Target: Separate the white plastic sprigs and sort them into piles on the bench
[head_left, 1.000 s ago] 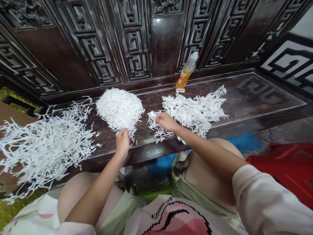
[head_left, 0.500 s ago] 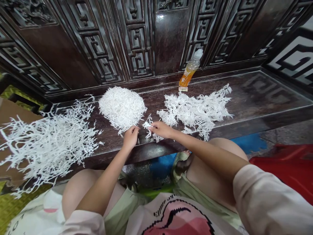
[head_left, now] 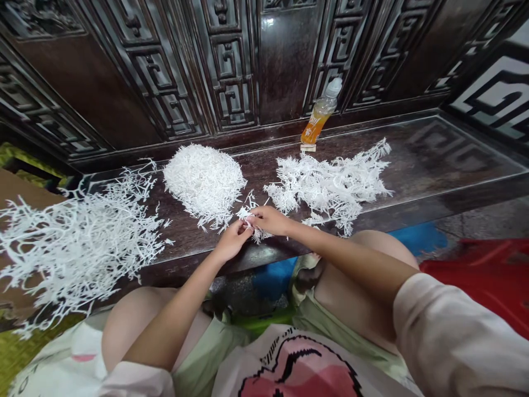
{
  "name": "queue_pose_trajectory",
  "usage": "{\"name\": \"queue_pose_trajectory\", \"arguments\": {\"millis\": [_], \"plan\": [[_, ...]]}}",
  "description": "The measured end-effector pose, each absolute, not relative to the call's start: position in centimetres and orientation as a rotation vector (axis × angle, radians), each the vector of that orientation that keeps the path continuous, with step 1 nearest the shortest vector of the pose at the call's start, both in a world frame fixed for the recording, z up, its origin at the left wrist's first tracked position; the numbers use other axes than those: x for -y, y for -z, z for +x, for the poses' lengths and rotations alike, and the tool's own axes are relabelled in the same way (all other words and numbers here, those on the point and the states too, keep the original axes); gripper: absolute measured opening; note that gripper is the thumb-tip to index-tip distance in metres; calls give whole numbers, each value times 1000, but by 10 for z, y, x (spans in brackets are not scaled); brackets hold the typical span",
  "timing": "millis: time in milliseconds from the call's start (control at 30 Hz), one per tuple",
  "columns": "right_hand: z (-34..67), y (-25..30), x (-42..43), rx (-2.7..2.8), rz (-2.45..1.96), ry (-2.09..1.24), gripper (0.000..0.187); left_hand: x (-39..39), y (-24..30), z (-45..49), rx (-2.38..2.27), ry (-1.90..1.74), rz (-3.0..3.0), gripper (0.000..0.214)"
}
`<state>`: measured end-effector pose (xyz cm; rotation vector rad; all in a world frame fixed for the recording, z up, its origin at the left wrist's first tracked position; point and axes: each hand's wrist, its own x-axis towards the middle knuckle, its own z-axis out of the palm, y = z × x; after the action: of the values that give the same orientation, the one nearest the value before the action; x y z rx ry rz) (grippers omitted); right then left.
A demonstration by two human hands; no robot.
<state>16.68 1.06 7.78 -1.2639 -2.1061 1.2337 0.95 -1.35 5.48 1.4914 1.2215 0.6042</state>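
Observation:
My right hand [head_left: 268, 220] pinches a white branched plastic piece [head_left: 245, 212] above the front of the dark wooden bench. My left hand [head_left: 232, 240] meets it there, thumb and fingers closed at the same piece; the exact grip is partly hidden. Just behind my hands lies a rounded heap of small white bits [head_left: 204, 179]. To the right spreads a looser pile of feathery white branched pieces [head_left: 330, 184]. Over on the left is a large tangle of bare white branching stems [head_left: 82, 242].
An orange drink bottle [head_left: 319, 114] stands at the back of the bench [head_left: 421, 165], a small pale block [head_left: 308, 148] before it. Carved wooden panels [head_left: 285, 66] rise behind. Cardboard [head_left: 20, 184] lies under the left tangle. A red plastic object [head_left: 475, 281] is at lower right.
My left hand has moved right and slightly up from the heap's front edge to meet my right hand at the white piece. My right hand has shifted slightly left.

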Motion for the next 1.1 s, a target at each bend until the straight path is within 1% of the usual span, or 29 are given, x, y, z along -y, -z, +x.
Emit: {"name": "queue_pose_trajectory", "arguments": {"millis": [200, 400, 633, 867, 1100], "plan": [[165, -75, -12, 2027, -1286, -1157, 25, 15, -64, 12, -1319, -702, 1568, 23], [165, -77, -11, 2093, -1359, -1101, 24, 17, -66, 12, -1291, -726, 1596, 21], [167, -75, -10, 2196, -1461, -970, 34, 17, -63, 10, -1272, -809, 1535, 19], [168, -76, -11, 2165, -1354, -1084, 31, 16, -58, 12, -1237, -697, 1465, 24], [166, -75, -9, 2133, -1324, -1129, 35, 18, -58, 14, -1203, -719, 1391, 18]]}}
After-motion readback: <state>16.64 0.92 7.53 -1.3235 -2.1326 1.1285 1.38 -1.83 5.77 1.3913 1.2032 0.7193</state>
